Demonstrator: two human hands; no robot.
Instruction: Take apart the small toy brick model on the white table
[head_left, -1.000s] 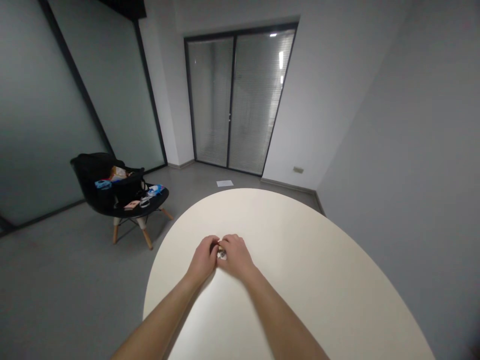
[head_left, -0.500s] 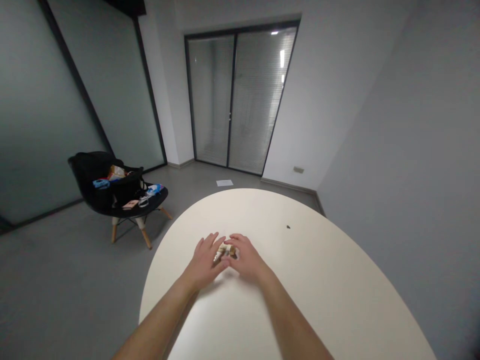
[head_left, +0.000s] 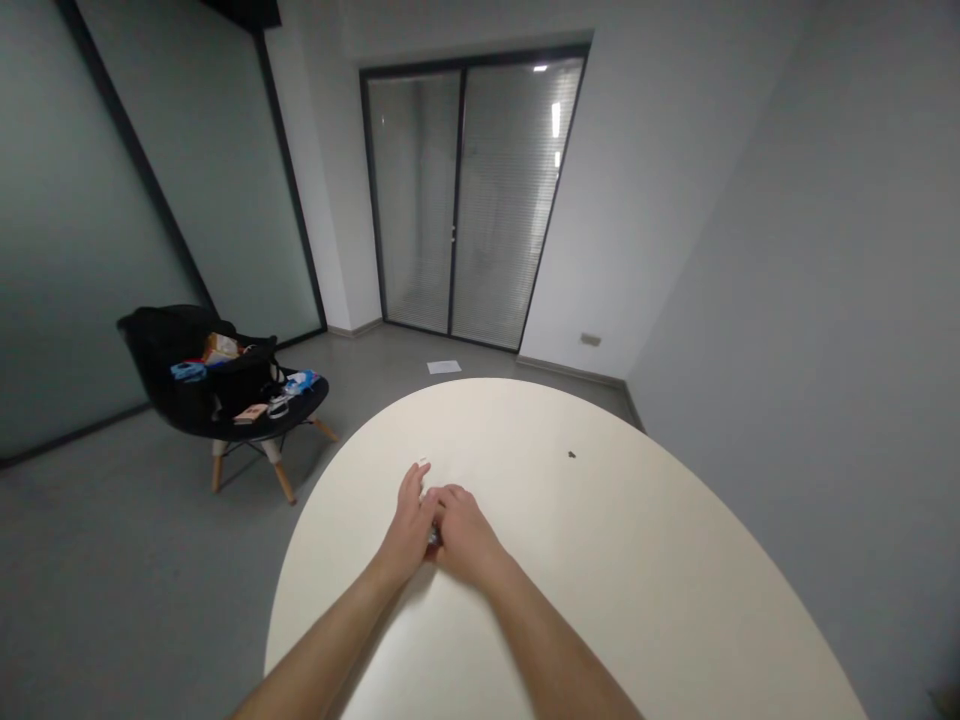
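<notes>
My left hand [head_left: 407, 527] and my right hand [head_left: 463, 532] meet over the pale table, their fingers curled in toward each other. Between the palms a small shiny silvery-grey thing [head_left: 433, 537] shows through a gap. The rest of what they enclose is hidden, so I cannot tell its kind. A few fingers of the left hand reach forward past the right hand's fingertips. Just beyond them lies a small white piece [head_left: 423, 460], too small to name.
A tiny dark bit [head_left: 571, 455] lies on the round cream table [head_left: 637, 560], right of the hands. A black chair [head_left: 169, 400] at the left holds a dark bag [head_left: 244, 375] and packets. A white sheet [head_left: 444, 367] lies on the floor behind the table.
My hands have drawn together and closed in. The beige and brown bits seen between them are now mostly covered. The view has shifted slightly.
</notes>
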